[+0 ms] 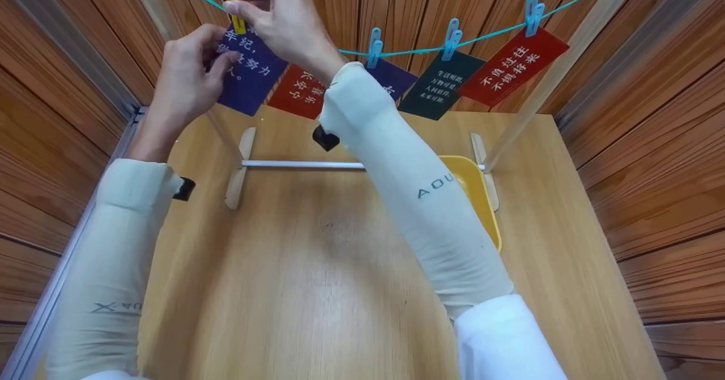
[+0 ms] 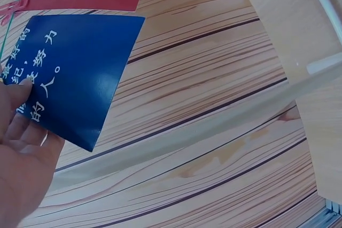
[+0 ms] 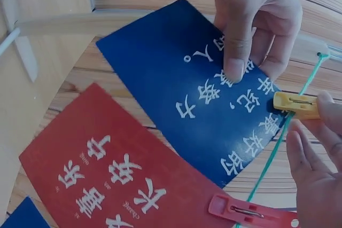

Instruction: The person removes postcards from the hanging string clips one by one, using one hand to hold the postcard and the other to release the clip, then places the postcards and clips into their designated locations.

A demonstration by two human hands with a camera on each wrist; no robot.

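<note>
My left hand (image 1: pixel 190 80) pinches a dark blue card (image 1: pixel 249 82) with white lettering between thumb and fingers, by its left edge. Above it, my right hand (image 1: pixel 286 20) pinches a yellow clothespin (image 1: pixel 236 15). In the right wrist view the clothespin (image 3: pixel 295 104) sits across the green string (image 3: pixel 270 166), its jaws over the top edge of the blue card (image 3: pixel 187 84). A red card (image 3: pixel 107 169) hangs beside it from a pink clothespin (image 3: pixel 246 211). The left wrist view shows my left hand (image 2: pixel 24 153) with the thumb on the card's printed face.
Farther right, a second blue card (image 1: pixel 393 77), a dark green card (image 1: pixel 439 85) and a red card (image 1: pixel 512 65) hang from light blue clothespins. Wooden posts on feet hold the string, joined by a white bar (image 1: pixel 303 165). A yellow tray (image 1: pixel 491 216) lies partly behind my right forearm.
</note>
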